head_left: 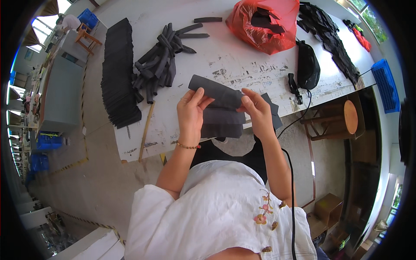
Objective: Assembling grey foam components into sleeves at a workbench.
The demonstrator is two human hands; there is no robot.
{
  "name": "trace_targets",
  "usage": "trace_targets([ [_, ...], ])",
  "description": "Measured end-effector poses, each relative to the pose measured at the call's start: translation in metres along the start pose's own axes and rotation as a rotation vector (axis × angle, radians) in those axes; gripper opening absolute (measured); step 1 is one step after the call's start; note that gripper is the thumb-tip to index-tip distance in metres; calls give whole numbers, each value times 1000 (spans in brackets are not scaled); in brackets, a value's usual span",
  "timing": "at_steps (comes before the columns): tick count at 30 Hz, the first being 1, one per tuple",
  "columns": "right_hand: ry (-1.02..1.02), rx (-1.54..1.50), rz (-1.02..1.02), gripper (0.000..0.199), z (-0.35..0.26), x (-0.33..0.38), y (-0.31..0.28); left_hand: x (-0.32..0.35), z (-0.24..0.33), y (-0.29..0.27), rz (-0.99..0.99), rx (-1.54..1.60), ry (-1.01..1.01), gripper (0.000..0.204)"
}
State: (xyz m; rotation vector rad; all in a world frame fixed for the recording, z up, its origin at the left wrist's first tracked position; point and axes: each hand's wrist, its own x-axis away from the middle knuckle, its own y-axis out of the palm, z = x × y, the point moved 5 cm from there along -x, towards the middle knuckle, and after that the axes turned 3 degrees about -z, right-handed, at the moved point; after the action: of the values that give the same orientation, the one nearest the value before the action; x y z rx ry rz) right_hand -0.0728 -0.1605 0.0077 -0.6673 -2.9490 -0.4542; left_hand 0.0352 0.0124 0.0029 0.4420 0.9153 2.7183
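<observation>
A dark grey piece of fabric [213, 90], curled into a tube, is stretched between my two hands above the near edge of the table. My left hand [192, 106] pinches its lower left side between thumb and fingers. At its right end, my right hand [259, 112] grips it with the thumb in front. Under it lies a stack of flat dark fabric pieces [222, 125] at the table edge, partly covered by the held piece. More dark pieces [273, 108] stick out behind my right hand.
Left on the white table [203, 56] are a long row of overlapping black pieces [118, 69], a heap of rolled strips [162, 60] and a thin wooden stick [146, 132]. A red plastic bag [242, 30], black pouch [308, 65] and black cloth strips [329, 39] lie right. A stool [350, 117] stands beyond.
</observation>
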Motion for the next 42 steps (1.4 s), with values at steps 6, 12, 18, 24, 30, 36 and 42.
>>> trace_targets([
  [6,-66,117,44,17,-13,8,-3,5,9,-12,-81,-124,1,15],
  [12,122,365,96,17,16,28,-20,40,-11,-59,46,-642,-20,25],
  [18,-63,706,200,20,31,16,-24,38,-11,-63,110,-1033,394,23],
  [24,-249,1119,407,23,23,20,-68,-49,59,-80,235,-1105,721,10],
  [30,-187,1689,323,34,52,5,-98,-167,107,-99,321,-1565,866,22],
  [36,-235,1655,277,43,39,-4,-73,-218,94,-126,181,-1773,447,25],
  [42,-474,1871,-73,29,57,-25,-54,-208,99,-126,165,-1272,450,27],
])
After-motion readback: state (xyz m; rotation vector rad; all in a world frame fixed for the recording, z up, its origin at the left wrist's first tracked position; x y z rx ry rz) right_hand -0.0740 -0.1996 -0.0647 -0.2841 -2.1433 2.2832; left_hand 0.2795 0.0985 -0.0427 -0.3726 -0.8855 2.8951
